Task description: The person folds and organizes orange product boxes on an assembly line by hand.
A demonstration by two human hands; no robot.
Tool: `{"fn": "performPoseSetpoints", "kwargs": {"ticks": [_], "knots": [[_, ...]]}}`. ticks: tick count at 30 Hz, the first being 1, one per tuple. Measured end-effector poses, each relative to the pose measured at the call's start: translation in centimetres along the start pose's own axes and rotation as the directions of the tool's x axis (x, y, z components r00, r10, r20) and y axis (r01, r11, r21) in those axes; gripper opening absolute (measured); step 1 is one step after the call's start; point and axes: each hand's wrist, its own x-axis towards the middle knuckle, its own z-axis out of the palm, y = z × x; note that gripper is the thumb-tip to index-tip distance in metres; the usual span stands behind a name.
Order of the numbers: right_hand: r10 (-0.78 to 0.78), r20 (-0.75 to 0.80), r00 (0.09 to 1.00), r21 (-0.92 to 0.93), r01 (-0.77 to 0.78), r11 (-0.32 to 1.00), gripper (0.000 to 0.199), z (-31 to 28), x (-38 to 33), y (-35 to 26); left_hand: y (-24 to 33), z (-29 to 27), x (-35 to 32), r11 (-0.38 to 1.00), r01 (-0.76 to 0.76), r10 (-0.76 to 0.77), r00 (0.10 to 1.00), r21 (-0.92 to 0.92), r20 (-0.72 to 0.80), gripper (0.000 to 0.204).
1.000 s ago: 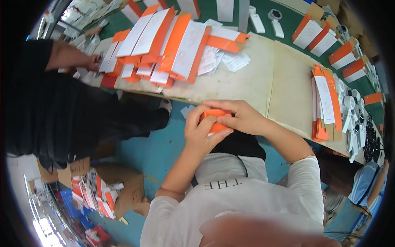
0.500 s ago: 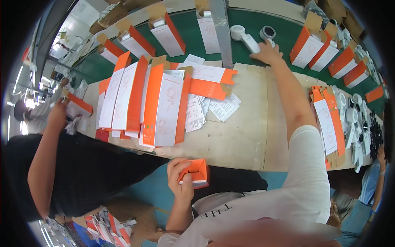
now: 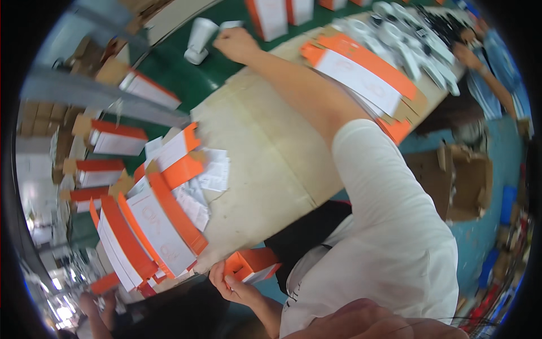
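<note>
A small orange-and-white carton (image 3: 251, 266), one end open, was held below the table edge (image 3: 271, 169), gripped by the curled left hand (image 3: 234, 285). The right hand (image 3: 237, 44), fingers closed, was stretched toward a white device (image 3: 199, 40).

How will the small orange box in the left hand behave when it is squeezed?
The orange box looks like thin folded card with an open end, so it probably dents easily. The left hand holds it alone, so it is likely light.
</note>
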Motion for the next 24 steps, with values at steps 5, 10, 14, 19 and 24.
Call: {"fn": "performPoseSetpoints", "kwargs": {"ticks": [5, 10, 14, 19, 24], "knots": [[-0.022, 0.053, 0.998, -0.213, 0.033, 0.976, 0.031, 1.5, -1.0, 0.5, -0.1, -0.5, -1.2, 1.0, -0.024, 0.023, 0.999, 0.019, 0.03, 0.031], [-0.228, -0.303, 0.926, 0.251, 0.308, 0.918, 0.068, -4.1, -5.2, -1.1, 0.9, -0.6, -1.6, 0.995, -0.079, 0.084, 0.992, -0.055, 0.097, 0.024], [-0.034, -0.089, 0.995, 0.336, 0.062, 0.94, 0.052, -1.8, -3.5, -1.4, 0.4, -1.3, -1.8, 0.999, 0.003, 0.0, 0.997, -0.044, 0.082, 0.024], [-0.013, -0.062, 0.998, -0.118, 0.006, 0.993, 0.056, -0.4, -0.6, -2.8, 0.9, -0.9, -0.8, 1.0, -0.021, 0.019, 0.993, 0.018, 0.12, 0.023], [0.096, 0.065, 0.993, -0.374, -0.065, 0.925, 0.065, 0.6, 5.7, -0.5, -0.8, -0.1, 0.1, 0.998, 0.0, -0.009, 0.991, 0.062, 0.136, 0.022]]}}
